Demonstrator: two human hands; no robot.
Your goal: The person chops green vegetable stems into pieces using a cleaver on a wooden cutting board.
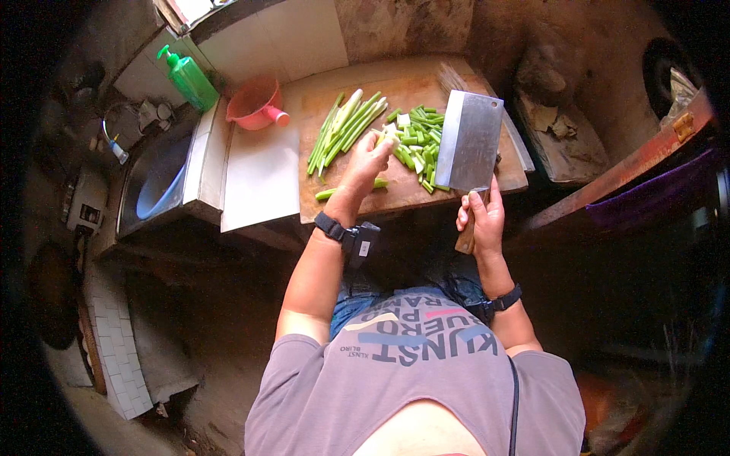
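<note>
My right hand [482, 219] grips the wooden handle of a broad cleaver [471, 139], its blade raised flat to view beside the cut pieces. With bent fingers my left hand [370, 157] holds a small pale green piece [389, 137] above the wooden cutting board [319, 208]. Long green stalks [351, 128], some with whitish ends, lie in a bunch on the board just beyond my left hand. Between the bunch and the blade is a heap of short green cut pieces [419, 137]. A single cut stalk piece [326, 194] lies near the board's front edge, partly behind my left wrist.
Left of the board stand a red plastic dipper [254, 105] and a green pump bottle [193, 82]. Further left, a sink [165, 165] holds a light blue basin [161, 196]. A straw-like brush [453, 78] lies at the board's back right. An orange-red edge [621, 171] rises at right.
</note>
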